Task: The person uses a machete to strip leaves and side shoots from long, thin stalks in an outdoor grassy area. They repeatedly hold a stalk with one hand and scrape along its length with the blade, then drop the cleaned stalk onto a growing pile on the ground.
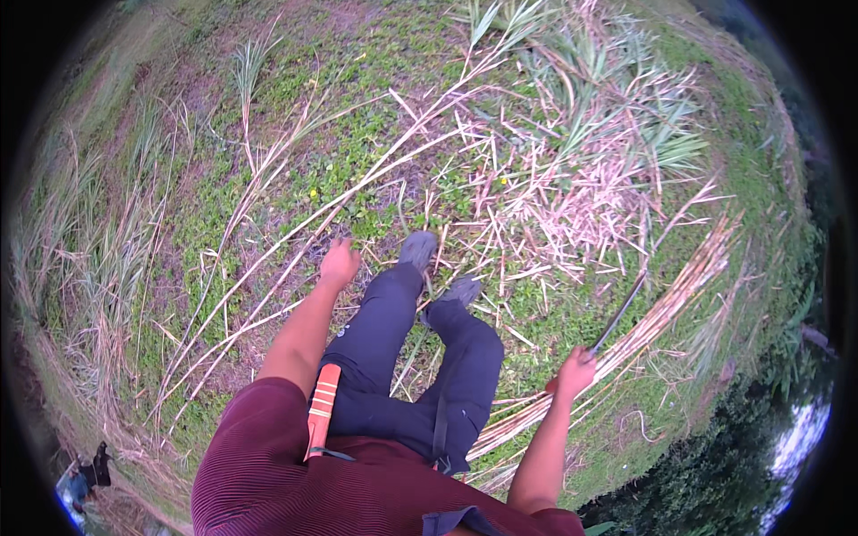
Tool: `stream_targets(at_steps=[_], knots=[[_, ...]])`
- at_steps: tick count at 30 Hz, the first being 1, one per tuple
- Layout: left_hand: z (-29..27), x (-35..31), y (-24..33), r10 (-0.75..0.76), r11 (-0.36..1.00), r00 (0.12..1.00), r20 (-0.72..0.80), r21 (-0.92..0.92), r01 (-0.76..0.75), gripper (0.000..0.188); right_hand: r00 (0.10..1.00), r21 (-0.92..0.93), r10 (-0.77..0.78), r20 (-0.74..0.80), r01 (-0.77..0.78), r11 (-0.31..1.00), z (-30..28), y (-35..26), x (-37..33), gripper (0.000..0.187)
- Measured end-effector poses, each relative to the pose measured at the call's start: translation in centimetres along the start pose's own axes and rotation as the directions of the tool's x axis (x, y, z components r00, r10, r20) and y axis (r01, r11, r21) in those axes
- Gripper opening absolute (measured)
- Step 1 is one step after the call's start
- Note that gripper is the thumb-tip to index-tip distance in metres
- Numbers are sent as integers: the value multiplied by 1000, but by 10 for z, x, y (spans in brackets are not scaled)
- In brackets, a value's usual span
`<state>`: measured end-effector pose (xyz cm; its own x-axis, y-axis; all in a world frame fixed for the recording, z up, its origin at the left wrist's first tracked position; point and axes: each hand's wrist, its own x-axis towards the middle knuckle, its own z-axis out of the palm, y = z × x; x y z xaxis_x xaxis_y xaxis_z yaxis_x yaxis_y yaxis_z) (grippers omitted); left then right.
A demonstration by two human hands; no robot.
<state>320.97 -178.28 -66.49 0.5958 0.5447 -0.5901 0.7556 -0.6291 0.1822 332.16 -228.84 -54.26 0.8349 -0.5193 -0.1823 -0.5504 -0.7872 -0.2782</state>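
Observation:
In my right hand [575, 372] is a machete [623, 307], gripped by its reddish handle. Its long dark blade slants up and away to the right, beside a bundle of long cut stalks [666, 314] lying on the grass. My left hand [340, 262] hangs in front of my left thigh with nothing visible in it, its fingers loosely apart. Near that hand, long thin stalks [357, 186] stretch diagonally across the ground; I see no contact with them. An orange sheath [323, 406] with pale bands sits at my left hip.
Short cut pieces of stalk [572, 201] litter the ground ahead and right. Beyond them is a heap of green leafy tops [617, 98]. Tall dry grass [107, 259] stands at left. Dark bushes [715, 456] edge the lower right. Another person [80, 482] is at the far lower left.

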Motion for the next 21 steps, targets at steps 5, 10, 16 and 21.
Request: stream_targets(at_steps=[5,10,16,21], knots=[[76,191,37,60,990,997,-50,129,-53,44,965,214,-242,104,216,953,174,-76,100,27],[121,340,21,258,943,962,-87,238,-232,54,880,169,-393,268,359,918,334,-99,151,23],[176,419,17,195,894,980,39,404,-194,43,792,115,-457,405,451,885,376,-122,233,28],[120,433,-8,165,873,906,-390,485,50,25,882,179,-251,399,193,965,363,-93,217,30]])
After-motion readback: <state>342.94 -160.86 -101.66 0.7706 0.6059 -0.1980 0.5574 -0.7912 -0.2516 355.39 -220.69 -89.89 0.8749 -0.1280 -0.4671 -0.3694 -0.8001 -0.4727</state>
